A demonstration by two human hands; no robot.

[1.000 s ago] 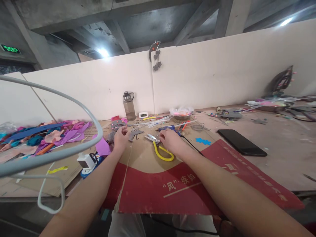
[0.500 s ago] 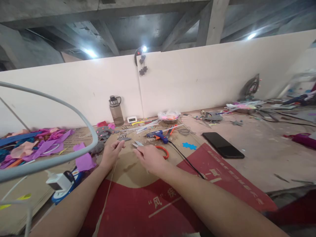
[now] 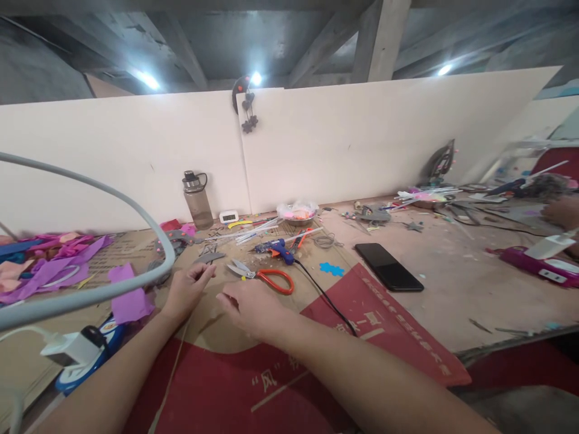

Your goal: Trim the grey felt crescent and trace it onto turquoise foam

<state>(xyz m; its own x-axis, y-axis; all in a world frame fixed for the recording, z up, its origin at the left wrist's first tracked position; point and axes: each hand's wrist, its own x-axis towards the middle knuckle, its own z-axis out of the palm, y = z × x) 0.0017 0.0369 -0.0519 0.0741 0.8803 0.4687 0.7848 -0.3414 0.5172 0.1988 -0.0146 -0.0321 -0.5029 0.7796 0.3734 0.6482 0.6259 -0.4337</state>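
My left hand [image 3: 186,292] is closed, thumb and fingers pressed together, above the brown part of a cardboard sheet [image 3: 217,319]. What it holds, if anything, is too small to make out. A dark grey felt piece [image 3: 210,257] lies just beyond its fingertips. My right hand [image 3: 251,308] is closed too, back of the hand up; its fingers curl underneath and hide whatever is in them. Just past that hand rest scissors with orange handles [image 3: 277,281], their blades apart. Behind them lies a blue glue gun [image 3: 275,249], its black cord running toward me, near a blue flower-shaped cutout [image 3: 332,269].
A phone [image 3: 389,266] lies at right. A bottle [image 3: 198,202], small white clock [image 3: 228,216] and bowl [image 3: 298,218] stand along the white partition [image 3: 316,144]. Felt scraps [image 3: 58,265] and a grey tube [image 3: 113,190] occupy the left. Another person's hand [image 3: 561,214] appears far right.
My right hand has drawn back toward me and slightly left, uncovering the scissors. The view has turned a little to the right, bringing another person's hand into sight.
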